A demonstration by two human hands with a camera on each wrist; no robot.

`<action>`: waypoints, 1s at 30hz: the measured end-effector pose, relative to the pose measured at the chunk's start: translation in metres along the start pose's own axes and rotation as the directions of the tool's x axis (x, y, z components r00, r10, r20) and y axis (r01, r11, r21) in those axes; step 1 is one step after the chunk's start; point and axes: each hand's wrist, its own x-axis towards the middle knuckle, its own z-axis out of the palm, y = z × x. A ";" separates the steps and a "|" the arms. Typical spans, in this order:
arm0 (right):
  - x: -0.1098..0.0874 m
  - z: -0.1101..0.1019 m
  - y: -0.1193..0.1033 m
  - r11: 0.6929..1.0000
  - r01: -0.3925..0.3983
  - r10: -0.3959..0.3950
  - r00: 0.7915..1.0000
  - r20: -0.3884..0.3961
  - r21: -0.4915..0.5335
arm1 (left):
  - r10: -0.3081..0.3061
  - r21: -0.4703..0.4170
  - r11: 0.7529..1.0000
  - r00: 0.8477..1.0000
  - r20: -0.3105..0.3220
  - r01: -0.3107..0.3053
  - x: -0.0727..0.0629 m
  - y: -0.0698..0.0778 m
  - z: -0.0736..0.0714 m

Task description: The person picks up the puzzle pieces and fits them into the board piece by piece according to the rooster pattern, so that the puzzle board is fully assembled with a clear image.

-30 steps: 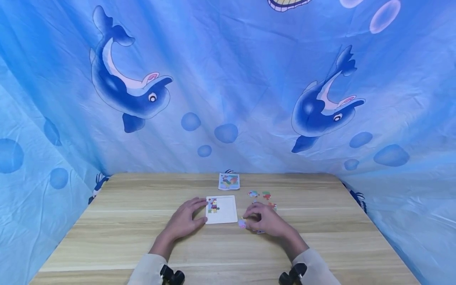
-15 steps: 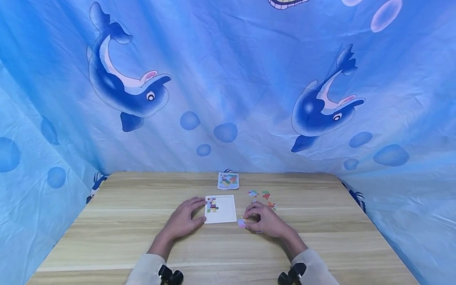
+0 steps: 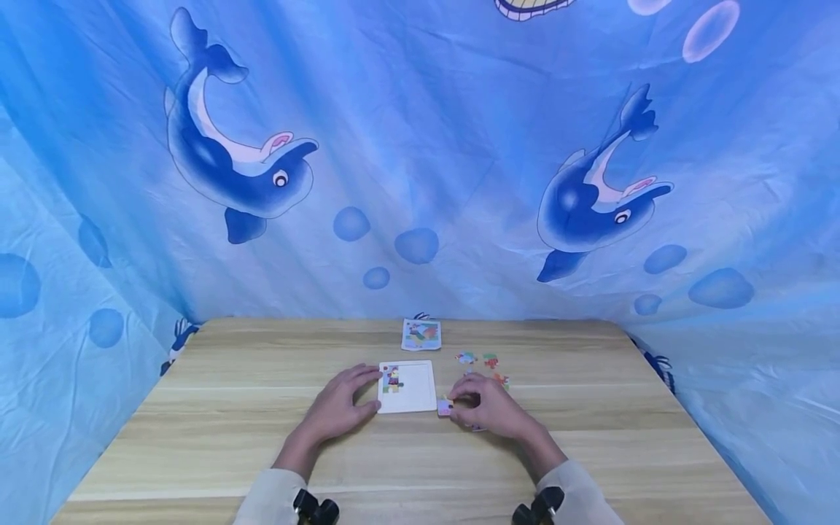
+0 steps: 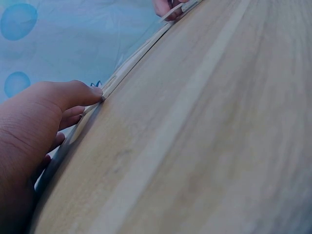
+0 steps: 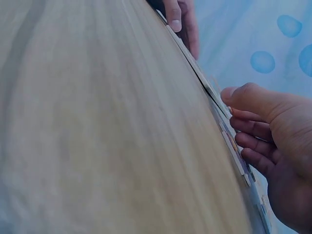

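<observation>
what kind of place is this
Probably a makeshift indoor booth for filming tabletop work: dolphin-print cloth hangs behind a wooden table and along its sides, a puzzle tray lies on the table, and a black device shows on each sleeve.

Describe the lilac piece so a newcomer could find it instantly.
On the wood-grain table, find the white puzzle board. By its near right corner is the lilac piece; unlike the loose pieces lying farther back, it is pinched in the right hand.
</observation>
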 end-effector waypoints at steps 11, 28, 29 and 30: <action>0.012 0.010 -0.014 0.998 0.048 -0.050 0.998 -0.046 -0.037 | -0.014 -0.006 1.000 1.000 0.017 0.015 0.003 0.002 0.000; 0.050 0.042 -0.030 0.993 0.104 -0.108 0.992 -0.068 -0.062 | -0.021 -0.017 1.000 1.000 0.013 0.021 0.002 0.003 -0.002; 0.051 0.044 -0.032 0.993 0.103 -0.106 0.992 -0.060 -0.058 | -0.029 -0.023 0.999 0.999 0.020 0.030 0.001 0.003 -0.002; 0.053 0.047 -0.034 0.994 0.097 -0.099 0.994 -0.052 -0.056 | -0.032 -0.026 0.999 0.999 0.022 0.033 0.000 0.002 -0.003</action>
